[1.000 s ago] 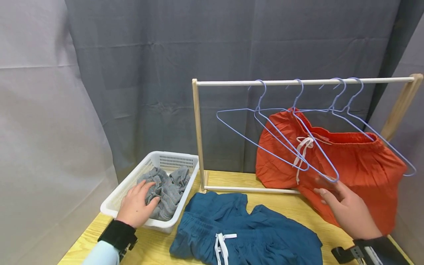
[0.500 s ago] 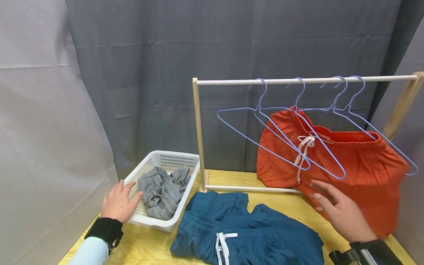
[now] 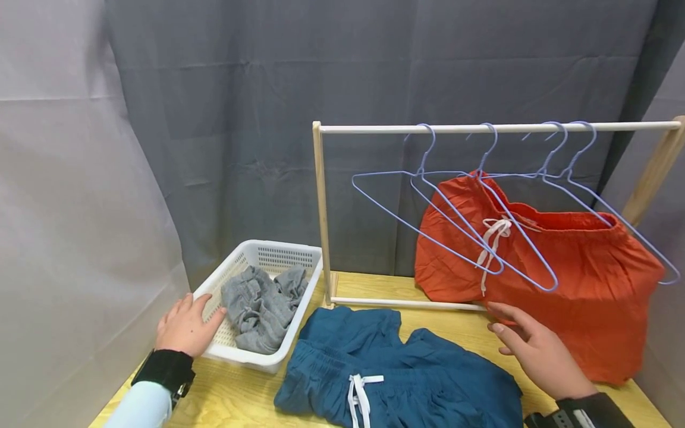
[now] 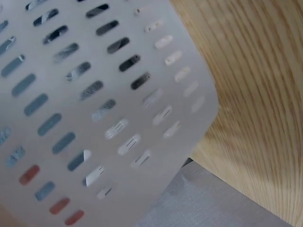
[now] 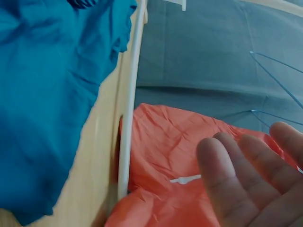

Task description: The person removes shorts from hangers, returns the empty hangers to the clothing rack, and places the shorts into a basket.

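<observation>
My left hand [image 3: 187, 326] is at the left side of the white basket [image 3: 225, 355], fingers spread over its rim; whether it touches cannot be told. Crumpled grey cloth [image 3: 262, 309] lies inside the basket. In the left wrist view the slotted basket wall [image 4: 156, 99] fills much of the picture. My right hand [image 3: 543, 353], fingers relaxed and holding nothing, is in front of the red shorts [image 3: 583, 291], which have a white drawstring. The right wrist view shows its fingers [image 5: 216, 163] before the red fabric [image 5: 165, 142]. Blue shorts [image 3: 396, 374] with a white drawstring lie between the hands.
A wooden rack with a white top bar [image 3: 374, 129] stands at the back right. Several lilac hangers [image 3: 425, 172] hang on it, in front of the red shorts. Its lower bar [image 3: 396, 303] runs behind the blue shorts. Grey curtains [image 3: 267, 119] enclose the table [image 3: 230, 398].
My left hand has moved off the grey cloth, leftward to the basket's side. My right hand has drawn slightly left and down, away from the hangers.
</observation>
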A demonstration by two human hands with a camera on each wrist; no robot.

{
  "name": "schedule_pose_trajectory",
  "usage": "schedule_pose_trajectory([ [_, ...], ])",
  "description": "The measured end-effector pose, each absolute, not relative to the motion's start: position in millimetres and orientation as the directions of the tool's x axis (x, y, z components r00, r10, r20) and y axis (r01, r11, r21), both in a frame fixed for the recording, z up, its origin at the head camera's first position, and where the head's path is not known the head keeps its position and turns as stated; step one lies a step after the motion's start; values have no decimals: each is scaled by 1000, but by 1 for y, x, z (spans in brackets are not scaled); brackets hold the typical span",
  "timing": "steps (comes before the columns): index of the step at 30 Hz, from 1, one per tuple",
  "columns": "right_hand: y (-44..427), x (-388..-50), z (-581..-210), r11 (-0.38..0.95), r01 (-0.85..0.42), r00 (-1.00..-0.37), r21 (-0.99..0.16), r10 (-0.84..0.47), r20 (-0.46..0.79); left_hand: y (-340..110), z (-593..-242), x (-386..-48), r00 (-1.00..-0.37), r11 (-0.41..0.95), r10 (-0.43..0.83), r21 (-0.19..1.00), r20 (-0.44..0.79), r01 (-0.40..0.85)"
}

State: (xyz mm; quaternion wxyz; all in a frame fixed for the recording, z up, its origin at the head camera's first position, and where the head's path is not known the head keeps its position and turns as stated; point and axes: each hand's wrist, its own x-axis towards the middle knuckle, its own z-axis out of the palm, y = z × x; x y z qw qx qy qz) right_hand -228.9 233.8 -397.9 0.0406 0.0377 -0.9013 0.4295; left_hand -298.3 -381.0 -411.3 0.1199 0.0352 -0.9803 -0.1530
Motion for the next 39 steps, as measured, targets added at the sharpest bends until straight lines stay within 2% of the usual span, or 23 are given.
schedule_pose_trajectory([
  [7,219,-231,-412,551,-27,-992,-834,-114,-44,-376,-407,-295,-969,944,-130,324,210,-57],
  [11,207,-234,-422,577,2,-985,-817,-142,-102,-375,-408,-294,-967,943,-132,329,220,-54],
  [17,184,-237,-437,681,-48,-977,-731,-184,-107,-377,-412,-294,-965,944,-123,327,231,-42],
  [23,158,-242,-444,728,-120,-967,-675,-240,-88,-379,-414,-294,-964,946,-123,320,236,-42],
  [32,108,-243,-430,817,-225,-940,-531,-325,-100,-383,-417,-293,-963,948,-110,317,247,-27],
  [39,77,-253,-428,814,-328,-895,-480,-430,-117,-379,-413,-292,-967,952,-115,303,227,-41],
])
